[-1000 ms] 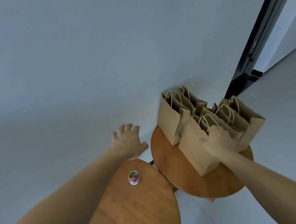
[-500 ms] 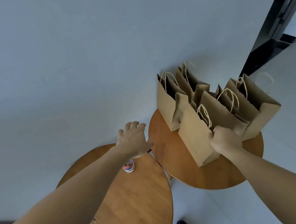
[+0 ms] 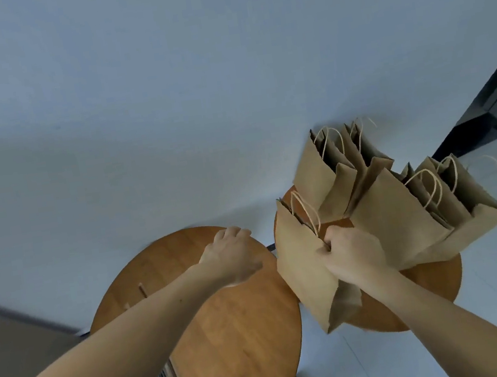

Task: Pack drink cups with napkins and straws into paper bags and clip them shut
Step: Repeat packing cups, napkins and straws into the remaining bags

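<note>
My right hand (image 3: 350,250) grips the bag (image 3: 305,276) rim at the table (image 3: 438,282) edge; I'd lift upright, slowly. I cannot tell how my left hand (image 3: 231,255) fingers lie.

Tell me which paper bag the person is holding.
The nearest bag, gripped at its rim by the right hand; the other bags stand untouched behind it.

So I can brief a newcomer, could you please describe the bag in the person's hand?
Find the right round table, crowded with brown paper bags. The bag is at its near left edge. Only its top is gripped by the right hand.
</note>
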Action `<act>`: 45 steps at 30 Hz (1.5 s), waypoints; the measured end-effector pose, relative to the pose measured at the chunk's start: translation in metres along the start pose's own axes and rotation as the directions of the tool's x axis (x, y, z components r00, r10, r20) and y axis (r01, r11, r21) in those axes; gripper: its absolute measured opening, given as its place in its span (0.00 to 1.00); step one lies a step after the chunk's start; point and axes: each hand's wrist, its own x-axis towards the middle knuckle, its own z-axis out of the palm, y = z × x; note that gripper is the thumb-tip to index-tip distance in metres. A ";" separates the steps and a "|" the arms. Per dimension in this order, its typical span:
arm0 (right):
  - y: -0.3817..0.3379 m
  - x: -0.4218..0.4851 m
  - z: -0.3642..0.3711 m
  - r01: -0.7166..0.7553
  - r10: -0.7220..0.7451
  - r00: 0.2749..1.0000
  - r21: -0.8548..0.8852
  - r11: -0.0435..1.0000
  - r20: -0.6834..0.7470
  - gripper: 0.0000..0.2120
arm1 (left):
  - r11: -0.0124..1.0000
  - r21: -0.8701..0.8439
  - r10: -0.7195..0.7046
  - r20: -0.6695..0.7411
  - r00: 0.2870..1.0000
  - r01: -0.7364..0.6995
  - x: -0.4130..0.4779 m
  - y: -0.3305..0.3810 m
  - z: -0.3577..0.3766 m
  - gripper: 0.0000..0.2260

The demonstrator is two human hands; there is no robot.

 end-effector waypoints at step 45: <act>-0.173 -0.023 0.124 0.126 -0.180 0.932 0.185 0.975 0.314 0.09 | 0.755 -0.242 -0.621 0.039 0.783 0.610 -0.082 -0.162 0.113 0.08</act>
